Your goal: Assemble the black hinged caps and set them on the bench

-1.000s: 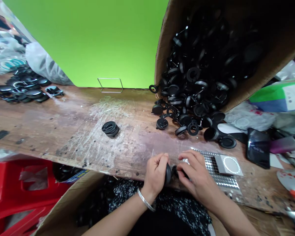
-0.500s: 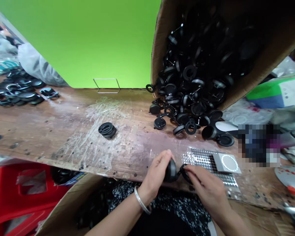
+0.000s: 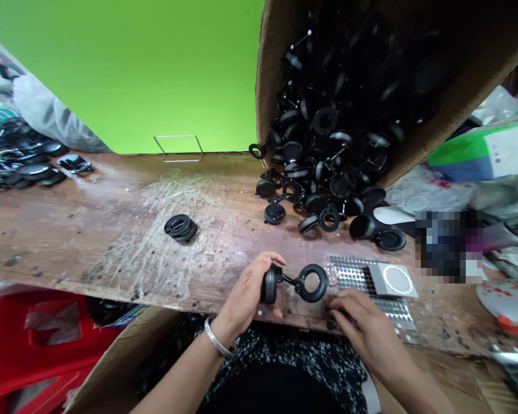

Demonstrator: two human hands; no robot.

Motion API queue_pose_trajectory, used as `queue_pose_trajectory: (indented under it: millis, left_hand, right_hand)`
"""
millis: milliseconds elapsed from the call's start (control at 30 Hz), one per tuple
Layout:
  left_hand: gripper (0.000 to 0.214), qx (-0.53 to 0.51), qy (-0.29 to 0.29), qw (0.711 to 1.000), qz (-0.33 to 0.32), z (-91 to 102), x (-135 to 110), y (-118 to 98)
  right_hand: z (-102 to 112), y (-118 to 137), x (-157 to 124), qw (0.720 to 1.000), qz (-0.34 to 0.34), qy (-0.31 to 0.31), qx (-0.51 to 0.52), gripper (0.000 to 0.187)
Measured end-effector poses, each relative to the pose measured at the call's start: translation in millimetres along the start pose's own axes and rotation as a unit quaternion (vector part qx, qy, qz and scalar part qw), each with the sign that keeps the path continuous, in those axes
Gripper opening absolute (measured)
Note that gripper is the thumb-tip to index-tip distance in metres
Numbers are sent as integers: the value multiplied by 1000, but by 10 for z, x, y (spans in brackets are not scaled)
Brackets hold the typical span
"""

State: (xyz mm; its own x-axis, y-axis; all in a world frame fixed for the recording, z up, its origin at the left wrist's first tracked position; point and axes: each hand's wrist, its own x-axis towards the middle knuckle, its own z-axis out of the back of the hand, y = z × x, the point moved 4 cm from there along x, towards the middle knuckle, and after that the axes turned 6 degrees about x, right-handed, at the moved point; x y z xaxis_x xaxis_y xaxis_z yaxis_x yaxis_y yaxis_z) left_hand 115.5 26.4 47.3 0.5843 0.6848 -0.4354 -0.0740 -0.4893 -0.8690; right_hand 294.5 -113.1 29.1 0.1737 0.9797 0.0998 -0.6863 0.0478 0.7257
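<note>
My left hand (image 3: pixel 252 287) is closed round the round base of a black ring holder (image 3: pixel 293 283), whose open ring sticks out to the right above the bench's front edge. My right hand (image 3: pixel 360 322) lies just right of it, fingers curled low on the near edge of a silver dotted sticker sheet (image 3: pixel 362 282); it no longer touches the holder, and I cannot see whether it pinches anything. A grey square with a white ring (image 3: pixel 395 279) rests on the sheet.
A tipped cardboard box (image 3: pixel 280 34) spills many black ring holders (image 3: pixel 323 190) onto the wooden bench (image 3: pixel 90 230). One folded black part (image 3: pixel 181 227) lies alone mid-bench. More black parts (image 3: pixel 21 164) sit far left. A red stool (image 3: pixel 26 345) and an open carton (image 3: pixel 112 368) stand below.
The two hands have parted. My left hand has lifted the holder with its ring now swung out to the right, and my right hand has let go and dropped to the sticker sheet.
</note>
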Motion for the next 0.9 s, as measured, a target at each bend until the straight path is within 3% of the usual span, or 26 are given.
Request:
queue_pose_trajectory:
  millis: [233,367,533,767,900]
  left_hand:
    - [32,-127,-28,987,91,-33,43,151]
    - [43,-153,-15,978,139,-65,62,207]
    - [39,-174,15,967,187,-62,39,220]
    - [39,-206,-10,958,197,12,42,299]
    - [40,-184,-34,966,177,9,28,347]
  right_hand:
    - [-198,-4,25,988,12,24,-151,17]
    - [-193,-14,122,982,-36,80,-165,15]
    - [-233,-91,149,982,-55,107,-149,10]
    - [-197,-98,135,990,-46,89,-100,11]
    - [-32,56,230,999,-50,-4,-7,13]
